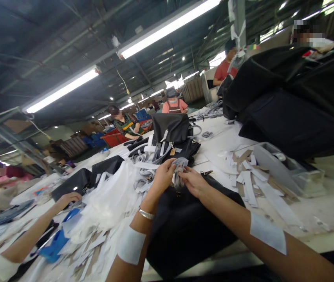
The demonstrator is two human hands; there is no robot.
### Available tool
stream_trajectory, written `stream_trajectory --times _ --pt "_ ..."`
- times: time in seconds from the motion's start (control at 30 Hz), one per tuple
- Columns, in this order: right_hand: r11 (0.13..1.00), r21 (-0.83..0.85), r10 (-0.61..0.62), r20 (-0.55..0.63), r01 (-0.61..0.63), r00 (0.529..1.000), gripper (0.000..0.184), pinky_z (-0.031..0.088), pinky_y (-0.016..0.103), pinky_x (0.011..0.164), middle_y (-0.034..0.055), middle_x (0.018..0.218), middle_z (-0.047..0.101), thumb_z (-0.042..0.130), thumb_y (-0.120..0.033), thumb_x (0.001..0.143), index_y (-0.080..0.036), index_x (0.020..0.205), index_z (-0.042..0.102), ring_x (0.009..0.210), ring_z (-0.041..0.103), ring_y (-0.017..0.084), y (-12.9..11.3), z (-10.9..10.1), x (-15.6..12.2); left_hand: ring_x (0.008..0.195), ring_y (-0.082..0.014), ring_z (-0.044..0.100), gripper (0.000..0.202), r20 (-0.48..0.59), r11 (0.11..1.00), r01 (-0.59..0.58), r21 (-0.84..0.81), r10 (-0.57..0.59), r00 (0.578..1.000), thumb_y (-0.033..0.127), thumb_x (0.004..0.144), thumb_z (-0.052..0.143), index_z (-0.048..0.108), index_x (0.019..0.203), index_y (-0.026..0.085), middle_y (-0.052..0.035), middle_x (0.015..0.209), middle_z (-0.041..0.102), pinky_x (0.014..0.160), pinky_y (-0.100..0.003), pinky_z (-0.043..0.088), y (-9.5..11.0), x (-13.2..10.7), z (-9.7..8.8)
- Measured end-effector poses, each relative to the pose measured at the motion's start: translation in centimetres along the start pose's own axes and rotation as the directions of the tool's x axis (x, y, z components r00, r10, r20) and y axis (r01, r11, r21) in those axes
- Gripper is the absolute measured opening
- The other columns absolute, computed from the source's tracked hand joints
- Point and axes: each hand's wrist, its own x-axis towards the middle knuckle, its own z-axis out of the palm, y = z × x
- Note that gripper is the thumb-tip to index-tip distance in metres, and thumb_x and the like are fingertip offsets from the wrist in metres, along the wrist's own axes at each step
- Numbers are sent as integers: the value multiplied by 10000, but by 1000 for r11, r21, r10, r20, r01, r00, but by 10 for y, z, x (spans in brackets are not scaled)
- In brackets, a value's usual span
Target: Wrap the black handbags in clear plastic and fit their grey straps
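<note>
A black bag [194, 231] lies on the table in front of me. Above its top edge, my left hand [166, 174] pinches a grey wrapped strap [181, 161]. From the other side my right hand [194, 182] has its fingers closed on the same strap. The wrapping looks thin and partly see-through; the fingers cover some of it. Beside my right hand a small metal clasp [206, 172] shows on the bag. Another black bag [171, 127] stands just beyond my hands, with grey wrapped straps [145, 174] heaped to its left.
Paper strips [247, 178] and a clear plastic bin [290, 168] lie at right, below a big pile of black bags [287, 105]. White plastic sheeting [111, 199] spreads at left. A co-worker's hand [68, 199] reaches in there, near a blue holder [56, 243]. Other people work farther back.
</note>
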Motion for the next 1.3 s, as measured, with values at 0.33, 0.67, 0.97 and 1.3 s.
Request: stream_trajectory --times 0.33,0.67,0.97,1.3 --pt "989 136 -40 -98 53 994 509 606 262 663 -27 786 741 830 8 488 -230 853 567 738 729 177 19 -4 19 842 -203 693 425 -147 987 124 -106 -139 979 349 786 743 664 1134 120 -105 954 740 797 -320 535 -21 -6 13" --pt "977 214 2 28 -8 1000 457 605 317 739 -14 835 762 816 -68 491 -239 864 614 807 739 208 50 -27 16 835 -201 686 403 -235 960 176 -220 -227 945 459 711 800 715 929 131 -87 890 745 793 -316 517 -69 -26 28" --pt "984 176 -12 69 0 998 403 583 276 893 11 994 759 863 -244 654 -222 992 645 1013 710 189 56 -35 17 732 -179 647 307 -286 965 213 -155 -250 925 393 700 808 729 850 137 -57 796 723 720 -289 493 -88 -23 27" --pt "995 69 -82 72 77 994 507 586 298 906 -6 961 764 899 -256 637 -249 1060 618 1033 710 201 51 -34 13 1056 -239 660 315 -222 987 143 -78 -157 962 381 844 683 702 1091 186 -88 1093 727 963 -357 481 -86 -23 28"
